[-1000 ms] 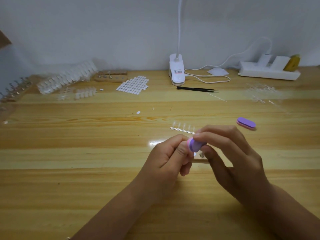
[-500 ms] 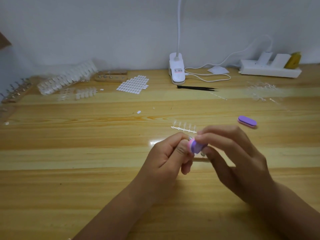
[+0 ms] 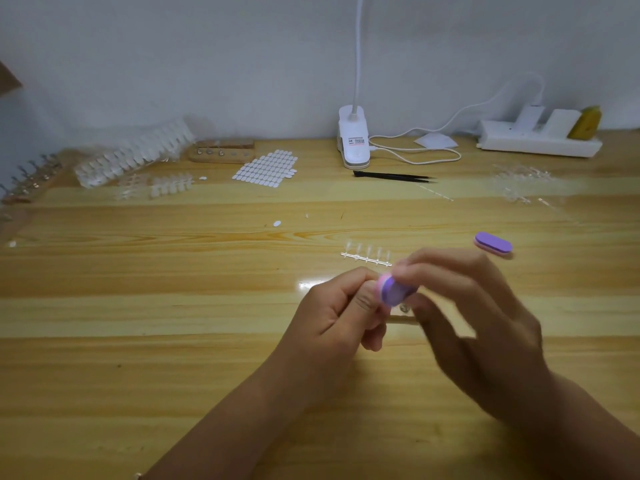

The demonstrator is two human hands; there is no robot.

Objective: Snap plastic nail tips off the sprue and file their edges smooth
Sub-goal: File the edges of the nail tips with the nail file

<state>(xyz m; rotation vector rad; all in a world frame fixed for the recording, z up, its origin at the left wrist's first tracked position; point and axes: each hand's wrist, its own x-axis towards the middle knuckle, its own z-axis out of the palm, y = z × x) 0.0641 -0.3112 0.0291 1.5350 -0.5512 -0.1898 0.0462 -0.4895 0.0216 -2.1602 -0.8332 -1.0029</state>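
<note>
While right hand (image 3: 478, 327) pinches purple file (image 3: 394, 289), left hand (image 3: 332, 317) curls against it, contents hidden.

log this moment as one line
step: filing | right hand: holds purple file | left hand: pinched against file, contents hidden | sprue: on table behind hands

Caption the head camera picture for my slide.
Right hand holds purple file against left hand; sprue lies just behind.

The right hand (image 3: 485, 327) has gone blurred with motion, and the small purple oval nail file (image 3: 396, 289) it pinches has tilted, now showing its pink edge.
</note>
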